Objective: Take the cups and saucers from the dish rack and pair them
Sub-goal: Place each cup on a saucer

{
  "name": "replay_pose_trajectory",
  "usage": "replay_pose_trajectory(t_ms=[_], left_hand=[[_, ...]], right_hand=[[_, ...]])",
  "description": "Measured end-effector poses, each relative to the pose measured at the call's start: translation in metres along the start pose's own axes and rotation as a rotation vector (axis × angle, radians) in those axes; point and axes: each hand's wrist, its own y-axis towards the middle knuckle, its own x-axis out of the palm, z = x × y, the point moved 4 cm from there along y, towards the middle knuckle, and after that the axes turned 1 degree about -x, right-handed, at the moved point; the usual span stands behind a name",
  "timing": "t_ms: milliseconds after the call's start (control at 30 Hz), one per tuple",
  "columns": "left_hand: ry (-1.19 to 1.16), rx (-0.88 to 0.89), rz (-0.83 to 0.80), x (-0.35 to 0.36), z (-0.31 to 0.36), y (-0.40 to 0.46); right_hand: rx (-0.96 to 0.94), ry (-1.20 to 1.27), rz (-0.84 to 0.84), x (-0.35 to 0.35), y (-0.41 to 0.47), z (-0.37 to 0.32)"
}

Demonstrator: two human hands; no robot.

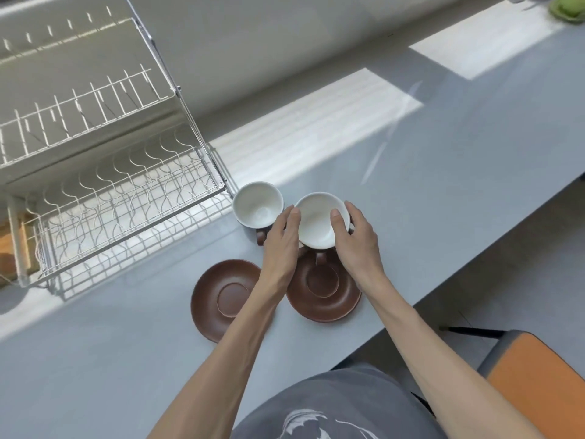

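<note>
Two brown saucers lie side by side on the grey counter: the left saucer (pixel 221 299) bare, the right saucer (pixel 323 293) under my hands. Both my hands grip one white-lined cup (pixel 316 221) with a brown handle, held just above the far edge of the right saucer. My left hand (pixel 281 245) presses its left side, my right hand (pixel 354 239) wraps its right side with the thumb over the rim. A second cup (pixel 258 204) stands on the counter just left of it, beside the dish rack.
The white wire dish rack (pixel 126 198) stands at the left, with no dishes visible in either tier. A chair with an orange seat (pixel 538 384) sits beyond the counter's right edge. Something green (pixel 566 7) lies at the far right corner.
</note>
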Motion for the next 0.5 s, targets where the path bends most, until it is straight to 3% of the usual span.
replay_pose_trajectory(t_ms=[500], left_hand=[[0.007, -0.033, -0.043, -0.022, -0.055, -0.053]], right_hand=[[0.043, -0.007, 0.018, 0.002, -0.065, 0.036]])
